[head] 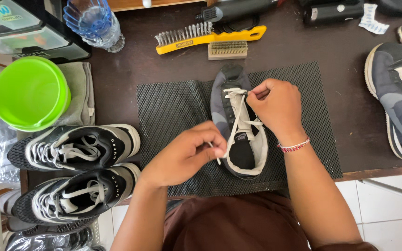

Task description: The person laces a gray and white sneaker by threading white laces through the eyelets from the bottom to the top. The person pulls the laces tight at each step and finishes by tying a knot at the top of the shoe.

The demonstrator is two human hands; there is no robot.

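A grey sneaker (224, 109) lies toe-away on a black mesh mat (173, 109) in front of me. A white shoelace (236, 116) runs through its eyelets. My left hand (187, 155) pinches the free end of the lace near the shoe's heel opening. My right hand (278, 109), with a red and white bracelet at the wrist, pinches the lace at the upper eyelets near the toe end.
A matching grey sneaker (396, 100) lies at the right on the dark table (340, 51). Two black and white sneakers (75, 148) sit at the left beside a green bowl (29, 93). A yellow wire brush (205, 37), small wooden brush (228, 50) and plastic bottle (96, 23) lie behind the mat.
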